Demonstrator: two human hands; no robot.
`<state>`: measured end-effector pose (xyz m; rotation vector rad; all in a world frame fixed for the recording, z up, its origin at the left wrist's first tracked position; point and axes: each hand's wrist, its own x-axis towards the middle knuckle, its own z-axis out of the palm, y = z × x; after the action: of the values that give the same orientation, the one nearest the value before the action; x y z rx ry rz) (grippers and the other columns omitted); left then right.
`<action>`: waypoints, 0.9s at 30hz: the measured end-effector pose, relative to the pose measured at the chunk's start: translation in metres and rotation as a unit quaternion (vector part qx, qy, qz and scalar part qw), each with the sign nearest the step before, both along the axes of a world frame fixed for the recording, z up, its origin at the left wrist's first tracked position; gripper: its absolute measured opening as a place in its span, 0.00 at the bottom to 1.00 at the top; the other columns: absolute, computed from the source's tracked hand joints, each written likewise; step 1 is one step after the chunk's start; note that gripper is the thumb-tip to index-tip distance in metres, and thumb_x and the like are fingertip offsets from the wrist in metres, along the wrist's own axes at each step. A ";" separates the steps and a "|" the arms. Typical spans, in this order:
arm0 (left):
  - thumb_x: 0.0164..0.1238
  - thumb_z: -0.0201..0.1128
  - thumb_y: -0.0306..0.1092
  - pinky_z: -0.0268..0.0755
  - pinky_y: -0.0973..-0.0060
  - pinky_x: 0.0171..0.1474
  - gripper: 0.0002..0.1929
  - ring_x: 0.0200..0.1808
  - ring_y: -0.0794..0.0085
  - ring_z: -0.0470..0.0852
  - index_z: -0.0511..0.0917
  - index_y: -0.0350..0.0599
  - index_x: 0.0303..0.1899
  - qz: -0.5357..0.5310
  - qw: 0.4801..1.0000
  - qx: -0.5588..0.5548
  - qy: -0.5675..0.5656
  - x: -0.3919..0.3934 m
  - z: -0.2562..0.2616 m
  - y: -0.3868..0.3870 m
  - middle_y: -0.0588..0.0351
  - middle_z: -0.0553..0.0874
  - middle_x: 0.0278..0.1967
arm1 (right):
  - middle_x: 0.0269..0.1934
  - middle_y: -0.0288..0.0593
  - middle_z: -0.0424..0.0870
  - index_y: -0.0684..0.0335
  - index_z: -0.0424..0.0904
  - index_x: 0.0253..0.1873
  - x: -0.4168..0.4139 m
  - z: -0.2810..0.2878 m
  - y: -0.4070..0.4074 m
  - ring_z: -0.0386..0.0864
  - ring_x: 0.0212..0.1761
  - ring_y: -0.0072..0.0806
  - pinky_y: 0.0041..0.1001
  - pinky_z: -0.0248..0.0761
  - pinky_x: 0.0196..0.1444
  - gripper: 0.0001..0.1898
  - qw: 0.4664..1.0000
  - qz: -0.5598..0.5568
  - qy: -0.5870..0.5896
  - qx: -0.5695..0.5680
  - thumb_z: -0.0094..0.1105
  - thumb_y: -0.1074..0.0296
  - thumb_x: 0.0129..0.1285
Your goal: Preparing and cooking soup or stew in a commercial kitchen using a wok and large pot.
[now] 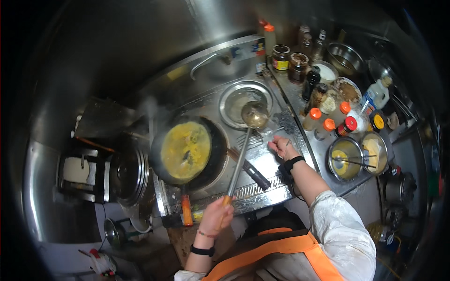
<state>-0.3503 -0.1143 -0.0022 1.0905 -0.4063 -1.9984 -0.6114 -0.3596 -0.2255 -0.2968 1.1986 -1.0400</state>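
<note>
My left hand (218, 213) grips the wooden end of a long-handled metal ladle (239, 165). The ladle's bowl hangs over the rim of a round steel basin (225, 116), with a clear, blurred patch beside it. Close to that patch is my right hand (284, 147), its fingers curled; whether they pinch anything is unclear. On the left side of the stove, a dark wok (203, 172) holds a yellow egg-like mixture (175, 151) with darker bits, and steam rises from it. The wok's orange-brown handle (186, 210) points towards me. A dark-handled utensil (256, 175) lies between wok and right hand.
Orange-capped squeeze bottles (312, 118), jars (298, 68) and seasoning bowls crowd the right counter. Chopsticks (355, 162) lie across two steel bowls (346, 175). A curved tap (202, 63) stands behind the stove. Left of the wok is a large dark-lidded pot (128, 172). Dark steel scouring wool (286, 121) lies near the basin.
</note>
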 end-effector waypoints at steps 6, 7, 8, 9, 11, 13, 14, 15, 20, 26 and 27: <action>0.63 0.58 0.26 0.66 0.83 0.23 0.23 0.23 0.80 0.74 0.66 0.39 0.60 -0.067 0.953 -0.129 -0.264 0.012 0.002 0.053 0.58 0.77 0.28 | 0.33 0.41 0.73 0.62 0.71 0.50 -0.008 -0.074 -0.046 0.74 0.27 0.29 0.26 0.74 0.24 0.14 0.998 0.050 -0.008 -0.036 0.41 0.79 0.62; 0.63 0.58 0.26 0.66 0.83 0.23 0.23 0.23 0.80 0.74 0.66 0.39 0.60 -0.042 0.955 -0.115 -0.269 0.015 0.001 0.065 0.58 0.77 0.28 | 0.32 0.40 0.74 0.62 0.73 0.49 0.006 -0.065 -0.034 0.73 0.25 0.28 0.26 0.71 0.21 0.14 0.994 0.087 0.047 -0.047 0.41 0.79 0.61; 0.62 0.59 0.27 0.70 0.79 0.29 0.24 0.28 0.75 0.78 0.66 0.38 0.60 -0.064 0.884 -0.210 -0.414 0.017 0.000 0.073 0.54 0.79 0.31 | 0.31 0.40 0.75 0.61 0.75 0.48 0.011 -0.054 -0.024 0.72 0.24 0.26 0.26 0.69 0.19 0.15 0.986 0.117 0.105 -0.062 0.40 0.79 0.60; 0.61 0.61 0.28 0.74 0.75 0.35 0.25 0.32 0.69 0.82 0.66 0.38 0.60 -0.094 0.779 -0.302 -0.541 0.017 0.000 0.073 0.50 0.81 0.34 | 0.31 0.40 0.75 0.61 0.75 0.48 0.006 -0.045 -0.019 0.72 0.24 0.26 0.26 0.69 0.19 0.15 0.984 0.125 0.110 -0.061 0.40 0.79 0.60; 0.58 0.62 0.29 0.73 0.69 0.45 0.26 0.43 0.56 0.82 0.66 0.37 0.59 -0.093 0.762 -0.294 -0.569 0.019 0.000 0.074 0.41 0.81 0.41 | 0.35 0.43 0.78 0.63 0.76 0.49 -0.002 -0.020 -0.006 0.74 0.24 0.26 0.26 0.70 0.21 0.17 0.934 0.218 0.275 -0.066 0.40 0.81 0.58; 0.57 0.61 0.27 0.74 0.66 0.44 0.26 0.43 0.48 0.80 0.66 0.37 0.59 -0.078 0.723 -0.313 -0.611 0.018 0.003 0.070 0.38 0.80 0.42 | 0.38 0.45 0.80 0.64 0.76 0.50 -0.008 0.007 0.012 0.76 0.24 0.27 0.25 0.70 0.22 0.18 0.903 0.245 0.346 -0.072 0.40 0.82 0.57; 0.57 0.61 0.27 0.74 0.64 0.44 0.25 0.42 0.47 0.79 0.66 0.35 0.58 -0.078 0.720 -0.322 -0.609 0.019 0.004 0.067 0.38 0.79 0.42 | 0.38 0.47 0.80 0.66 0.77 0.48 -0.014 0.011 0.018 0.78 0.25 0.28 0.25 0.71 0.24 0.17 0.929 0.188 0.301 -0.104 0.40 0.82 0.57; 0.57 0.61 0.27 0.74 0.64 0.44 0.25 0.42 0.47 0.79 0.66 0.35 0.58 -0.071 0.723 -0.326 -0.605 0.020 0.002 0.064 0.38 0.79 0.42 | 0.39 0.49 0.80 0.68 0.77 0.45 -0.019 0.017 0.023 0.80 0.27 0.29 0.25 0.72 0.26 0.15 0.949 0.129 0.254 -0.138 0.41 0.81 0.57; 0.58 0.60 0.27 0.73 0.64 0.41 0.22 0.40 0.45 0.80 0.68 0.31 0.54 -0.064 0.727 -0.370 -0.575 0.024 -0.016 0.049 0.36 0.80 0.41 | 0.28 0.44 0.82 0.69 0.80 0.36 -0.025 0.056 0.056 0.79 0.31 0.26 0.24 0.73 0.38 0.07 0.888 0.244 0.362 -0.146 0.50 0.76 0.62; 0.66 0.56 0.30 0.69 0.79 0.30 0.16 0.27 0.79 0.74 0.67 0.36 0.53 -0.015 0.981 -0.188 -0.051 -0.017 -0.046 0.003 0.60 0.75 0.28 | 0.43 0.41 0.81 0.67 0.76 0.50 -0.058 0.039 0.107 0.77 0.46 0.24 0.22 0.70 0.47 0.14 0.848 0.201 0.422 -0.249 0.59 0.74 0.59; 0.68 0.55 0.30 0.67 0.82 0.30 0.15 0.27 0.84 0.71 0.67 0.37 0.53 0.002 0.979 -0.203 0.001 -0.028 -0.045 -0.006 0.63 0.72 0.27 | 0.43 0.41 0.81 0.67 0.76 0.50 -0.052 0.053 0.121 0.77 0.46 0.24 0.22 0.71 0.47 0.13 0.888 0.171 0.362 -0.227 0.58 0.73 0.60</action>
<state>-0.3779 -0.1204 -0.0471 0.8296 -0.7721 -1.8067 -0.6636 -0.2391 -0.1720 -1.3126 1.4661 -0.9037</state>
